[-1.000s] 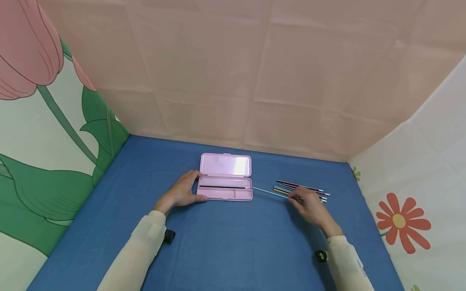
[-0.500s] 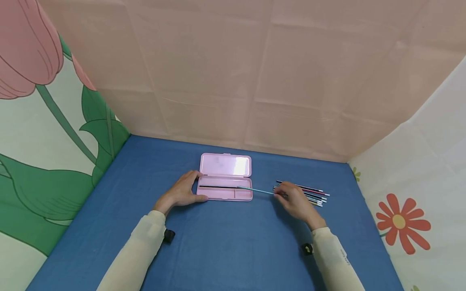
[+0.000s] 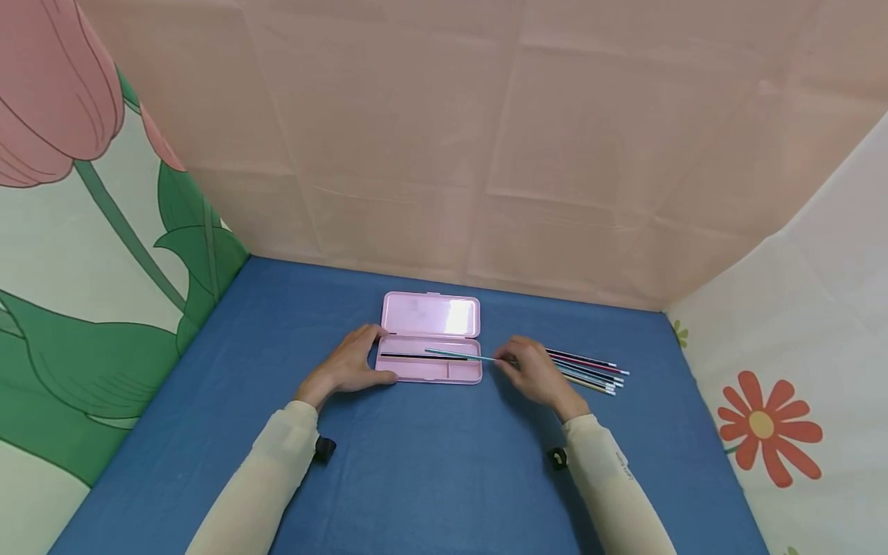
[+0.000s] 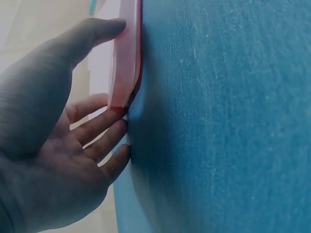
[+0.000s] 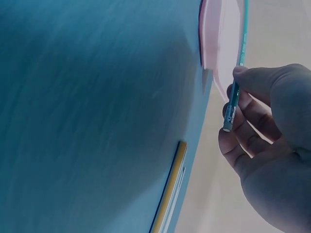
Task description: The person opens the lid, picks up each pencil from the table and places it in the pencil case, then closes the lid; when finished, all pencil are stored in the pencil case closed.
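Observation:
An open pink pencil case (image 3: 414, 371) lies on the blue cloth, its lid tipped back. My left hand (image 3: 348, 362) holds its left end, thumb at the front wall and fingers round the end, as the left wrist view shows too. A black pencil (image 3: 409, 355) lies lengthwise in the long compartment. My right hand (image 3: 533, 371) pinches a teal pencil (image 5: 244, 43) near its pale rear end, between thumb and fingers. Its front part reaches leftward over the case, crossing above the black pencil in the head view. The right hand is just right of the case.
Several pencils (image 3: 590, 371) lie in a loose bundle on the blue cloth (image 3: 430, 462), right of and partly behind the right hand. A yellow pencil (image 5: 170, 187) among them shows in the right wrist view. A beige backdrop (image 3: 444, 154) rises behind the table.
My right hand has moved left from beside the bundle, carrying the teal pencil farther over the case. More of the bundle shows now. The left hand has stayed at the case.

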Demonstrator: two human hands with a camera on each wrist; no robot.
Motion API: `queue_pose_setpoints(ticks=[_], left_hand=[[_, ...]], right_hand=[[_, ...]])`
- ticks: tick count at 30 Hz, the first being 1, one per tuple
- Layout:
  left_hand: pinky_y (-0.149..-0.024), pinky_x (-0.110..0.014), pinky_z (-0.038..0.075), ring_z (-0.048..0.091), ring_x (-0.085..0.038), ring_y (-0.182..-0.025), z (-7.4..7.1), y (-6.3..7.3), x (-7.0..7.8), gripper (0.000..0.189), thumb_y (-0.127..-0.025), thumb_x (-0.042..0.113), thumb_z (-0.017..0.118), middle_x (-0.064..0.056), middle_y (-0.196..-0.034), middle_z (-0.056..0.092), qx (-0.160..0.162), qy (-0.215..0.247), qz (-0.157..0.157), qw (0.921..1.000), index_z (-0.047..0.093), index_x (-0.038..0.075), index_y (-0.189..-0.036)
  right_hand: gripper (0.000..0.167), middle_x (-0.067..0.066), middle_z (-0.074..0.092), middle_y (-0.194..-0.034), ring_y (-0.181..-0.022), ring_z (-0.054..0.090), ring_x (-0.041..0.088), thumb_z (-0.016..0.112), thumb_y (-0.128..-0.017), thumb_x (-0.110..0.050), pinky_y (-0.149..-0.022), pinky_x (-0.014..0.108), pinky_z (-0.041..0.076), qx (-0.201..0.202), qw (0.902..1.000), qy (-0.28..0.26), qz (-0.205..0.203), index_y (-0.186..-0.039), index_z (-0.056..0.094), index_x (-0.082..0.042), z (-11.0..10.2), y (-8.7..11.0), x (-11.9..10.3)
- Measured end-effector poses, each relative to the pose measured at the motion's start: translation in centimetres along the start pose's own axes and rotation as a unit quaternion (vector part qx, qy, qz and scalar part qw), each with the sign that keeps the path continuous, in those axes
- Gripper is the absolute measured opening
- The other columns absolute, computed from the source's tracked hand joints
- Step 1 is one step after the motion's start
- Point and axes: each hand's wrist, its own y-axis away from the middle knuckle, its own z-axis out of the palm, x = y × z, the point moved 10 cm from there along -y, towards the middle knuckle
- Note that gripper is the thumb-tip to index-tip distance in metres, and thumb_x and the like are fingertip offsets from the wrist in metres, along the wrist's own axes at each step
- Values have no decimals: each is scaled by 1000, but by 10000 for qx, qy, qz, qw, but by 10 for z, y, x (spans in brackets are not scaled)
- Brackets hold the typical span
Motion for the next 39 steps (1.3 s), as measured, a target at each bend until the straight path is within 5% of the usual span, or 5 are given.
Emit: queue_pose_setpoints(ticks=[7, 21, 39], left_hand=[[-129, -72, 40, 49, -45, -152, 0, 0, 0, 83, -93, 37, 91, -23, -163, 54, 50, 0, -1, 10000, 51, 4, -158], [-130, -72, 39, 47, -45, -154, 2, 1, -1, 81, -94, 38, 91, -22, -166, 53, 36, 27, -12, 10000, 51, 6, -157], [-129, -71, 39, 50, -44, -150, 2, 2, 3, 80, -94, 37, 92, -22, -163, 54, -15, 112, 99, 9999, 52, 5, -156]], right_hand=[[7, 7, 79, -101, -94, 73, 19, 80, -103, -3, -86, 44, 64, -350, 9982, 238, 419, -109, 85, -2, 14, -21, -14], [10, 11, 79, -106, -98, 74, 25, 80, -102, -3, -92, 47, 65, -735, 9967, 167, 305, -111, 84, -2, 45, -55, -31], [17, 10, 80, -104, -94, 72, 23, 76, -103, 2, -93, 46, 64, -1071, 9937, 254, 209, -116, 85, -4, 64, -67, -34]])
